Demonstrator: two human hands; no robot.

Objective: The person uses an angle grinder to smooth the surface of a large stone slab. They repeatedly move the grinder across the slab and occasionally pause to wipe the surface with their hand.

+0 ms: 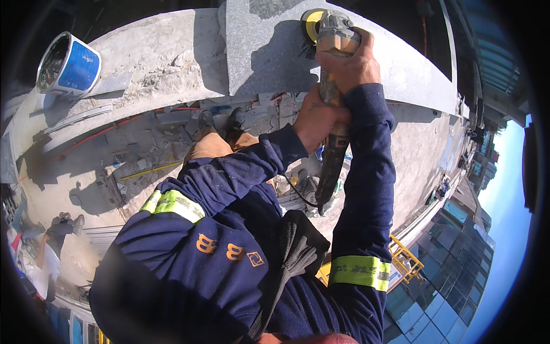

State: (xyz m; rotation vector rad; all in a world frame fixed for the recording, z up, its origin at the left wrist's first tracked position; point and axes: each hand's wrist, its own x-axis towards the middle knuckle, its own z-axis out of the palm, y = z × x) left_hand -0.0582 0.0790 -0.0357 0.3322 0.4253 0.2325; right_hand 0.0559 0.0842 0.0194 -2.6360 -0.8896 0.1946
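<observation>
Both hands hold a dusty angle grinder (334, 160), its body pointing away from me across the ledge. My left hand (318, 119) is wrapped round the middle of the body. Farther forward, my right hand (356, 64) grips the body just behind the orange-and-grey head. A yellow-faced disc (313, 25) sits at the far end, over the smooth grey sheet (395, 66) that covers the wall top. Whether the disc touches the sheet I cannot tell. From the near end of the grinder a black cord (299, 194) curves down toward my body.
A blue-and-white bucket (79, 64) lies tilted on the rough concrete ledge (154, 51) at left. Debris and a yellow strip (150, 170) litter the floor below. Another person (52, 246) is at lower left. A yellow metal frame (405, 258) stands at right, with glass buildings beyond.
</observation>
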